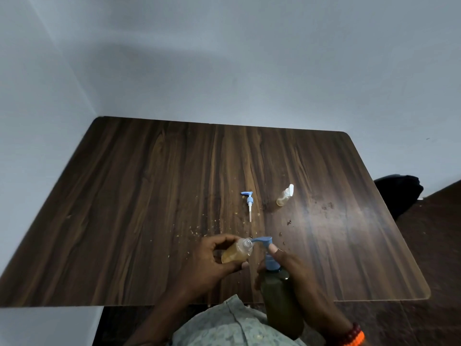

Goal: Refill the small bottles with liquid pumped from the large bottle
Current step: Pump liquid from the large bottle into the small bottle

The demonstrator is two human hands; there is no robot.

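My left hand [214, 260] grips a small clear bottle [237, 252] with amber liquid, tilted, its open mouth under the spout of the blue pump [267, 242]. That pump tops a large dark bottle [282, 303], which my right hand [296, 278] holds by its upper body, one finger resting on the pump head. A loose blue pump cap with its tube [249, 203] lies on the table further back. Another small clear bottle with a white cap [285, 196] lies to its right, holding a little amber liquid.
The dark wood table [149, 196] fills the view, with crumbs and dark spots near the middle and right. Grey walls stand behind and on the left. A dark object [399, 191] sits beyond the table's right edge.
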